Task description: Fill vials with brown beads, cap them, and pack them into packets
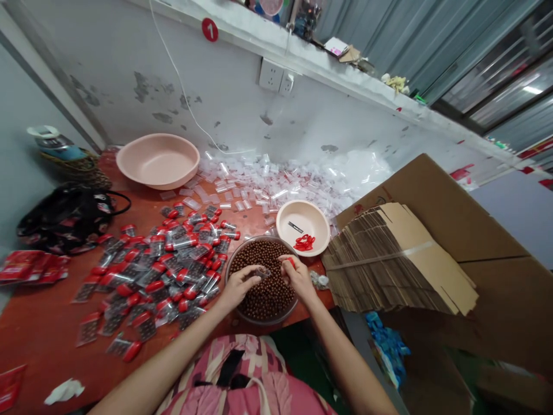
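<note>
My left hand is closed on a small clear plastic container with dark contents, over a bowl full of brown beads. Pinched in my right hand, a little to the right, is a red cap. Cap and container are apart. Just beyond my right hand stands a cream bowl with red caps and a small dark strip in it. To my left lies a heap of clear containers with red caps and dark beads inside.
Empty clear containers spread along the wall. A pink basin stands at the back left, with a black bag nearer. A strapped stack of folded cardboard leans at the right by a large carton.
</note>
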The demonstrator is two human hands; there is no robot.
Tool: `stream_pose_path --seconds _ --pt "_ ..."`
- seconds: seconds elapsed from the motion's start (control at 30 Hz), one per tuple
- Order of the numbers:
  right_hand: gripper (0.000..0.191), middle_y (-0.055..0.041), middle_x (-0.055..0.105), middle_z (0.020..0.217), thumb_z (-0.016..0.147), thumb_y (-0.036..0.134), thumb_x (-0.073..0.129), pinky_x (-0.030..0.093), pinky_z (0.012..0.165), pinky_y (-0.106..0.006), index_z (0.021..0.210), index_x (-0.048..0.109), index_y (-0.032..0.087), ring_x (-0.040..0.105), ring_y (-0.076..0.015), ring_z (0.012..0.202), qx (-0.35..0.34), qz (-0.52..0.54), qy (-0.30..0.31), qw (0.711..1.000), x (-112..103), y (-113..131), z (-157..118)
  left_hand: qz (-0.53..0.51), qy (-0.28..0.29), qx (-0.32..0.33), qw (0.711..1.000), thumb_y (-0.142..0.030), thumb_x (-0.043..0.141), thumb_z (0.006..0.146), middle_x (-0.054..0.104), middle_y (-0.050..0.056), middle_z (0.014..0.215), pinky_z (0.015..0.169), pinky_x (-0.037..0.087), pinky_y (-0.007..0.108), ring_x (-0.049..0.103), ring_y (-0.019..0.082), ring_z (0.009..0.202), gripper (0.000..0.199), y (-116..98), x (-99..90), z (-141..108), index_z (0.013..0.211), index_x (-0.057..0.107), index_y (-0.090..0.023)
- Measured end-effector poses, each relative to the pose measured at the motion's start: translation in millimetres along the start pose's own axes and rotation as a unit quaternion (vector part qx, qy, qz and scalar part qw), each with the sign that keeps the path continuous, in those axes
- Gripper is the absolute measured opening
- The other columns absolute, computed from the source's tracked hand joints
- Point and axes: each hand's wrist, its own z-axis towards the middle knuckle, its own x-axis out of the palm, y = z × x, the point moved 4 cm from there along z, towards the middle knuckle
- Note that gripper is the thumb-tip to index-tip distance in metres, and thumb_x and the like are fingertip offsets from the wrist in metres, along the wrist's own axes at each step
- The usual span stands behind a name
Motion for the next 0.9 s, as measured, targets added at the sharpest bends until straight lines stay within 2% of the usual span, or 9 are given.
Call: stream_pose_path --seconds 0.07,0.1,0.17,0.23,0.3,0.43,0.57,0.7,0.9 --pt "0.035 0.0021 0.048 0.065 0.085 0.043 0.034 0.03 0.038 -0.018 0.101 0.054 0.019 0.041 -0.0076 0.046 0.023 0.007 0.028 0.999 0.7 0.5 -1.7 0.006 -0.003 0.008 1.0 -0.03 0.055 0.072 0.065 0.007 0.1 0.087 0.041 0.034 0.057 0.021 0.094 0.028 -6.8 -0.2 -0.7 0.096 0.063 -0.018" --pt "0.035 0.0005 0.05 0.069 0.086 0.042 0.032 0.034 0.041 -0.019 0.103 0.054 0.019 0.045 -0.0089 0.051 0.012 -0.014 0.037 0.999 1.8 4.8 -3.1 0.012 -0.004 0.011 1.0 -0.03 0.055 0.073 0.065 0.006 0.099 0.087 0.041 0.034 0.058 0.021 0.093 0.027 -9.2 -0.1 -0.9 0.095 0.063 -0.018" --pt "0.032 -0.0025 0.054 0.081 0.087 0.037 0.034 0.043 0.058 -0.023 0.104 0.055 0.021 0.051 -0.0122 0.067 -0.052 -0.093 0.043 0.993 5.0 20.0 -7.1 0.026 -0.012 0.014 0.999 -0.03 0.055 0.072 0.066 0.005 0.098 0.086 0.041 0.034 0.058 0.021 0.091 0.026 -11.1 0.0 -1.4 0.094 0.064 -0.019" --pt "0.027 -0.0048 0.055 0.093 0.086 0.03 0.038 0.041 0.077 -0.029 0.106 0.055 0.022 0.051 -0.0152 0.084 -0.141 -0.181 0.045 0.972 10.9 36.4 -11.9 0.042 -0.025 0.01 0.999 -0.03 0.057 0.071 0.067 0.004 0.097 0.086 0.042 0.033 0.059 0.021 0.09 0.026 -10.6 0.2 -1.8 0.093 0.065 -0.02" --pt "0.028 -0.0063 0.054 0.098 0.086 0.026 0.04 0.038 0.084 -0.031 0.11 0.053 0.022 0.049 -0.0167 0.092 -0.209 -0.237 0.054 0.947 18.3 45.4 -15.7 0.055 -0.035 0.01 0.998 -0.03 0.058 0.07 0.067 0.004 0.097 0.086 0.042 0.034 0.059 0.021 0.09 0.027 -9.9 1.1 -2.6 0.094 0.065 -0.02" --pt "0.03 -0.0074 0.056 0.09 0.086 0.025 0.043 0.039 0.08 -0.033 0.114 0.052 0.021 0.049 -0.0183 0.085 -0.257 -0.313 0.052 0.913 26.7 38.8 -16.4 0.062 -0.043 0.017 0.997 -0.031 0.057 0.071 0.066 0.004 0.1 0.085 0.042 0.033 0.059 0.022 0.091 0.028 -10.6 2.3 -5.2 0.096 0.065 -0.02" --pt "0.032 -0.0058 0.053 0.081 0.086 0.027 0.042 0.04 0.073 -0.03 0.116 0.051 0.021 0.049 -0.0171 0.078 -0.246 -0.339 0.048 0.907 25.8 28.1 -15.0 0.062 -0.065 0.022 0.996 -0.031 0.057 0.072 0.067 0.005 0.099 0.084 0.043 0.034 0.06 0.021 0.091 0.027 -10.7 -0.7 -7.4 0.094 0.066 -0.02" --pt "0.033 -0.0052 0.051 0.078 0.087 0.027 0.041 0.041 0.07 -0.029 0.117 0.05 0.022 0.048 -0.0166 0.074 -0.248 -0.366 0.069 0.894 24.1 29.3 -17.6 0.085 -0.082 0.03 0.993 -0.031 0.058 0.071 0.068 0.004 0.095 0.083 0.044 0.034 0.06 0.021 0.088 0.024 -16.3 -2.5 -9.2 0.09 0.068 -0.021" --pt "0.034 -0.0076 0.051 0.082 0.085 0.023 0.041 0.04 0.071 -0.032 0.118 0.048 0.02 0.046 -0.0186 0.075 -0.26 -0.434 0.116 0.855 24.5 31.9 -21.2 0.127 -0.044 0.055 0.989 -0.029 0.056 0.073 0.069 0.003 0.091 0.08 0.044 0.032 0.061 0.021 0.084 0.021 -30.1 2.4 -11.0 0.087 0.069 -0.024"
